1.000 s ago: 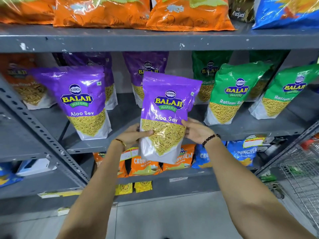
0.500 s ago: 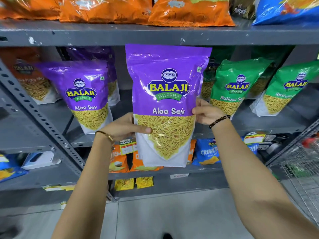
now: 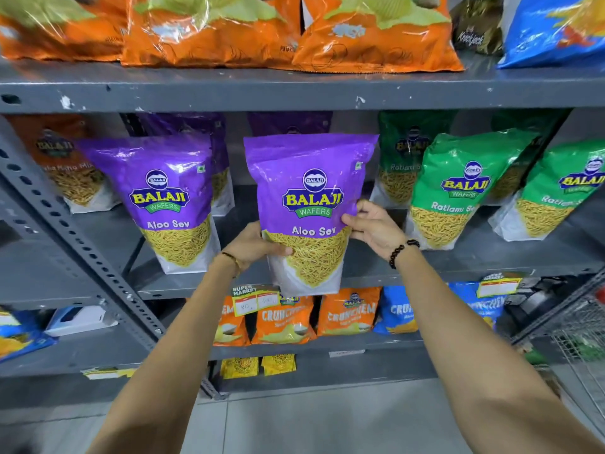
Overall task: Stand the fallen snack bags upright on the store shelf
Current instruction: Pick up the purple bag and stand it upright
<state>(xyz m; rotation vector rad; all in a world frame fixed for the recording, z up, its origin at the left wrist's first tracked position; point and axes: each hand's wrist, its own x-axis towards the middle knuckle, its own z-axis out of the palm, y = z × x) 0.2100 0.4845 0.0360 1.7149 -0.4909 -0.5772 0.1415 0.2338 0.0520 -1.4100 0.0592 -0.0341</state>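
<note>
A purple Aloo Sev bag (image 3: 309, 191) is upright in front of the middle shelf (image 3: 458, 257), its bottom overlapping the shelf's front edge. My left hand (image 3: 257, 245) grips its lower left side and my right hand (image 3: 373, 226) grips its right edge. Another purple Aloo Sev bag (image 3: 167, 198) stands upright to the left. Green Ratlami Sev bags (image 3: 458, 188) lean back on the right. More purple bags stand behind, partly hidden.
Orange bags (image 3: 212, 31) and a blue bag (image 3: 553, 27) lie on the top shelf. Small orange and blue Crunchem packs (image 3: 347, 314) fill the lower shelf. A slanted grey upright (image 3: 65, 240) runs at left. A wire cart (image 3: 579, 332) is at right.
Both hands carried the purple bag up and back toward the middle shelf. It now looks smaller and sits level with the neighbouring bags. My right hand slid up its right edge.
</note>
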